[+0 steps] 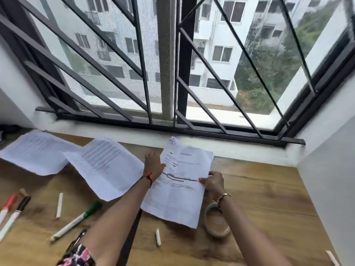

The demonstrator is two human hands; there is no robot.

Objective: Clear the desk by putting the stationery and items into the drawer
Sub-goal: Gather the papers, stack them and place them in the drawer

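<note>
A printed sheet of paper (180, 181) is lifted at a slant over the wooden desk (269, 198). My left hand (153, 164) grips its left edge with the thumb on top. My right hand (213, 182) pinches its right edge. Two more printed sheets lie to the left, the middle sheet (103, 166) and the far-left sheet (36, 152). A roll of tape (217, 223) lies under my right wrist. A green-capped marker (76, 220), a red marker (7, 206), a black marker (15, 214) and white chalk pieces (59, 205) (158, 237) lie on the desk. No drawer shows.
A barred window (172, 64) with a sill runs along the desk's back edge. A white wall (330, 169) closes the right side. Another white chalk stick (332, 258) lies at the bottom right. A dark gap (132, 233) splits the desktop below my left forearm.
</note>
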